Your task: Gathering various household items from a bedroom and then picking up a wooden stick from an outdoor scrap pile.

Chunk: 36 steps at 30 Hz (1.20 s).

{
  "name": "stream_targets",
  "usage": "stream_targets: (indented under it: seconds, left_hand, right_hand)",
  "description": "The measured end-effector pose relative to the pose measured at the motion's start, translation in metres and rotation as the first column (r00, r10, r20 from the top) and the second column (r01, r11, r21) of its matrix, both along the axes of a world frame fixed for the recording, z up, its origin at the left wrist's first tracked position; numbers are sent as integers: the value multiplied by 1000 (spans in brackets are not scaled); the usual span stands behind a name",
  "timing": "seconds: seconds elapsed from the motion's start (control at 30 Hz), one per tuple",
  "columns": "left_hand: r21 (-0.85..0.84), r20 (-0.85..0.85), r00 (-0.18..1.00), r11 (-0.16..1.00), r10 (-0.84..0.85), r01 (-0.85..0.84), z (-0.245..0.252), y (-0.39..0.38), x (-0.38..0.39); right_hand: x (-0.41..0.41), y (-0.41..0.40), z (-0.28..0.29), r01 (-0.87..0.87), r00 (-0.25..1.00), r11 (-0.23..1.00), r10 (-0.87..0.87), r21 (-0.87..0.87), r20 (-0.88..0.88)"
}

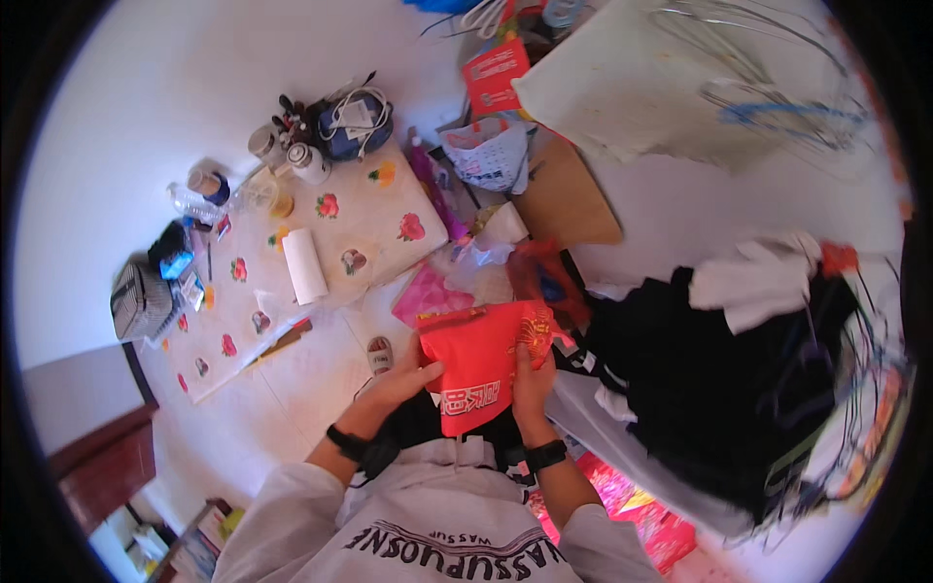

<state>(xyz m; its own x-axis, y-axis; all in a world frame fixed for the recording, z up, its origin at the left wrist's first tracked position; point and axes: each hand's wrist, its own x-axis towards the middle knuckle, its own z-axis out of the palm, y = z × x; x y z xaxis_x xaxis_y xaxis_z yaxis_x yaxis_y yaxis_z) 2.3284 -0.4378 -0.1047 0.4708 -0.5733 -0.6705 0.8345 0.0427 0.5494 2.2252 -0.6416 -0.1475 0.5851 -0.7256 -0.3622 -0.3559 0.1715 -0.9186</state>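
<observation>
A bright red bag (466, 364) with gold patterns and pale printed characters is stretched out in front of my waist. Its left edge is gripped by my left hand (404, 375), with the thumb lying on the front. My right hand (534, 375) pinches the opposite side, thumb also on the front face. The fingers behind the bag are hidden. Both wrists wear dark bands. Just beyond the bag, a pink bag (434, 295) and a dark red translucent bag (547, 280) lie among loose plastic.
A table with a fruit-print cover (379, 218) stands ahead to the left, holding a paper roll (305, 266), a white jar (307, 162) and a blue case with a coiled cable (356, 124). Dark clothes (700, 393) on hangers fill the right. A cardboard sheet (572, 193) leans near the wall.
</observation>
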Motion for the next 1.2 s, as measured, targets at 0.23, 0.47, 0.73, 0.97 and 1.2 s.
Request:
stream_targets:
  seconds: [0.23,0.47,0.73,0.97,1.2]
  left_hand:
    - [-113,177,963,976,205,-188,-94,-56,-11]
    - [211,163,918,896,362,-391,-218,-66,-4]
    - [239,509,821,874,258,-423,-383,-153,74]
    - [288,751,594,666,289,-688,-483,-266,224]
    - [578,793,509,678,-335,-455,-533,-302,266]
  right_hand:
    - [45,-51,-72,-263,959,957,245,-122,-142]
    - [51,-63,-159,-229,878,813,410,535,-248]
    - [169,-161,-306,-350,860,735,498,580,-112]
    - [355,-277,-470,-592,767,804,585,63,-265]
    - [466,-338,-574,-833,442,535,489,-142,-752]
